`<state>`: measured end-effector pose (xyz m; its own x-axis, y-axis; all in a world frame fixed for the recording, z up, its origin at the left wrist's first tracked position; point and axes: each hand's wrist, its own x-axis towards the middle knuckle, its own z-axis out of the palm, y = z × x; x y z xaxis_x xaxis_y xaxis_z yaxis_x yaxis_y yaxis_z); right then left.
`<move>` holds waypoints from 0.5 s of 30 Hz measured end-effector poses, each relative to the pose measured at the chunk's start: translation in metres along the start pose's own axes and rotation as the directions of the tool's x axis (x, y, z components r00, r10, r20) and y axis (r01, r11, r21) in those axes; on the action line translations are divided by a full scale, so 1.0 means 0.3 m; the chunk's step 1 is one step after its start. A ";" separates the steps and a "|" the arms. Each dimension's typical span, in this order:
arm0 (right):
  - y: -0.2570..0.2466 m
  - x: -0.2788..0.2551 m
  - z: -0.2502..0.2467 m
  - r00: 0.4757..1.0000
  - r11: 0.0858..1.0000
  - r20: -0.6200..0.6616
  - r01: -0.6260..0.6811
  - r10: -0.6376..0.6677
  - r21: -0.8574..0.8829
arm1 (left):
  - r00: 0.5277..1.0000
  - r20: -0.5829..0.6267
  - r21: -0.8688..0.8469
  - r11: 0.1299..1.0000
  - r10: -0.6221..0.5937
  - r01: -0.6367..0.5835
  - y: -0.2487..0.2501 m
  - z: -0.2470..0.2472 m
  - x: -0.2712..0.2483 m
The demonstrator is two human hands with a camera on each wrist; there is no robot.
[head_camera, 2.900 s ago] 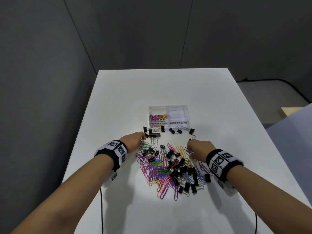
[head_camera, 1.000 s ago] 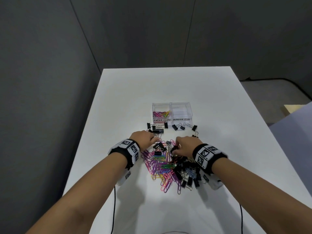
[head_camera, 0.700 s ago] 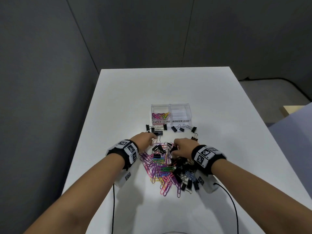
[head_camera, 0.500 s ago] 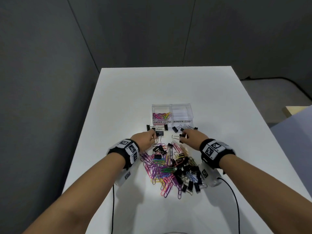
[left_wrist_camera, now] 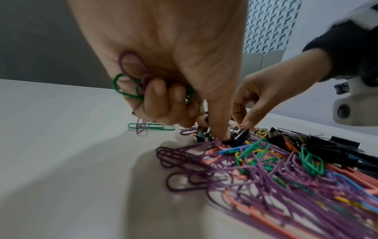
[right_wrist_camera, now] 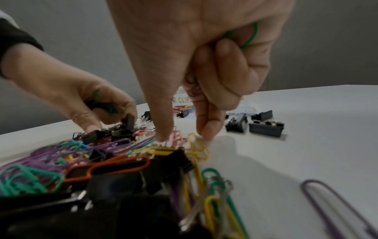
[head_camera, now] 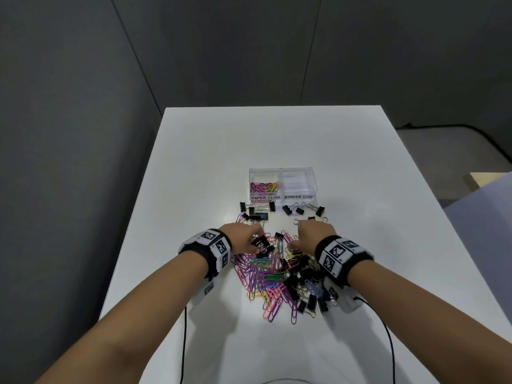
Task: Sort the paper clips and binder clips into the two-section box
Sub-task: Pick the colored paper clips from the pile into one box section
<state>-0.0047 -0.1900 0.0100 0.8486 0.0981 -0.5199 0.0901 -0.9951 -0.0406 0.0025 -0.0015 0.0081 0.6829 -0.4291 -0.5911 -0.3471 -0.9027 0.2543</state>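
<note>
Grey walls stand behind the white tabletop (head_camera: 194, 189). My left hand (left_wrist_camera: 163, 67) holds green and purple paper clips (left_wrist_camera: 131, 80) in curled fingers; my right hand (right_wrist_camera: 204, 56) also keeps some. I should fill both hands from the mixed pile (head_camera: 277, 275), then empty them into the clear two-section box (head_camera: 282, 171), left section, leaving the black binder clips (head_camera: 288, 209).

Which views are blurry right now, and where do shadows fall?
Head view: sharp, labels on the two-section box readable. Left wrist view: left hand sharp, near paper clips smeared, hand shadow on the table. Right wrist view: foreground binder clips dark and blurred; right hand casts a soft shadow.
</note>
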 end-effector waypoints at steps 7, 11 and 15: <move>-0.032 0.014 0.001 0.992 0.988 0.068 -0.112 0.105 0.105 | 1.000 -0.011 0.014 1.000 -0.002 0.002 -0.006 0.002 0.010; -0.016 0.038 0.010 0.986 0.976 0.114 -0.137 0.119 0.172 | 0.996 -0.085 -0.007 1.000 0.007 -0.008 -0.022 -0.037 0.014; -0.010 0.052 0.021 0.984 0.971 0.136 -0.142 0.117 0.193 | 0.976 -0.218 -0.031 0.999 -0.019 0.012 -0.026 -0.088 0.038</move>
<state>0.0048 -0.1856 -0.0035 0.7746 -0.0219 -0.6321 -0.1340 -0.9824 -0.1302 0.0300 -0.0002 0.0198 0.8129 -0.4088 -0.4148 -0.3185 -0.9084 0.2710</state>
